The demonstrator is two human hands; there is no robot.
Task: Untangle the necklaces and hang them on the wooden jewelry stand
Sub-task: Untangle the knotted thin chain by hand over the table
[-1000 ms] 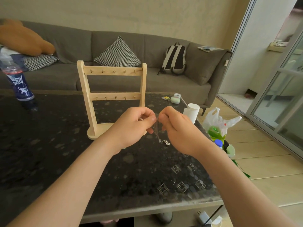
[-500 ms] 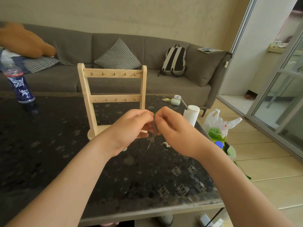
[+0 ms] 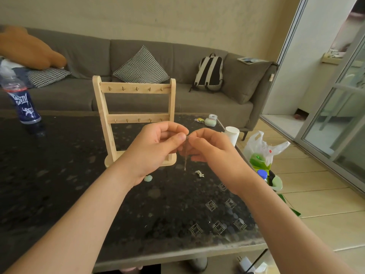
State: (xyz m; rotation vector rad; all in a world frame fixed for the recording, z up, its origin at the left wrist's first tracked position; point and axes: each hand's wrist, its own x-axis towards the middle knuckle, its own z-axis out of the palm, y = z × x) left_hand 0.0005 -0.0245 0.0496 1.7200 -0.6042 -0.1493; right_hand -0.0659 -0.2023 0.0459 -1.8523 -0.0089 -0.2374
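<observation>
A thin dark necklace chain (image 3: 185,155) hangs between my two hands, just in front of the wooden jewelry stand (image 3: 102,107). My left hand (image 3: 154,149) pinches its top with thumb and forefinger, and my right hand (image 3: 211,151) pinches the same spot from the other side. The stand has two rails of small hooks, all bare. A small silver chain clump (image 3: 199,173) lies on the dark table (image 3: 59,184) right of the hanging chain. A pale green pendant (image 3: 148,177) peeks out under my left wrist.
A blue-labelled bottle (image 3: 23,103) stands at the table's far left. A white cup (image 3: 232,134), a green case (image 3: 210,121) and tape sit near the far right edge. A plastic bag (image 3: 262,149) and bin stand on the floor at right. The sofa is behind.
My hands have come closer together and risen slightly, fingertips now meeting at the chain's top. The silver clump that hung by my right hand now lies on the table.
</observation>
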